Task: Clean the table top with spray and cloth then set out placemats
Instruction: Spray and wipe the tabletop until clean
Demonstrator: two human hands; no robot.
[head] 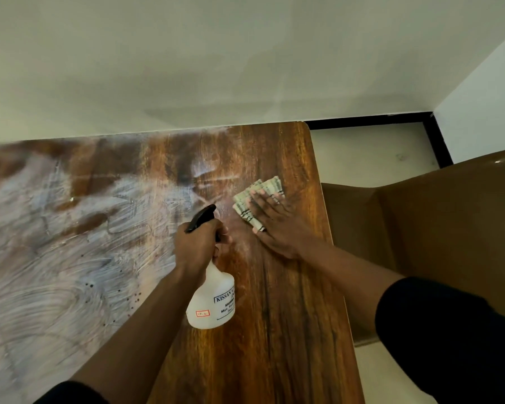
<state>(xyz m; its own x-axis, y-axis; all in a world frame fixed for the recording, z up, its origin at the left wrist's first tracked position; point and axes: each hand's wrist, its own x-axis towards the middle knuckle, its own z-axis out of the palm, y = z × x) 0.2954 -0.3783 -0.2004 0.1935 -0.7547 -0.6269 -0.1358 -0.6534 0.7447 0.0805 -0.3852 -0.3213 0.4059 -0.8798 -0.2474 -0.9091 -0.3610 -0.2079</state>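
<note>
On the smeared wooden table (289, 287), the flat right hand (274, 225) presses the cloth (250, 199); the left hand (197, 246) grips the spray bottle (213, 298).

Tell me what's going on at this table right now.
A person is cleaning a wooden table. The left hand grips a white spray bottle above the top, while the right hand presses a folded striped cloth flat near the right edge. Whitish smears cover the left part. No placemats are in view.

We see the cloth (257, 201) on the table (289, 316) near its far right corner, under the right hand (274, 225). Spray bottle (212, 293) sits just left, in the left hand (197, 246). Cardboard box (420, 228) stands right of the table.
</note>
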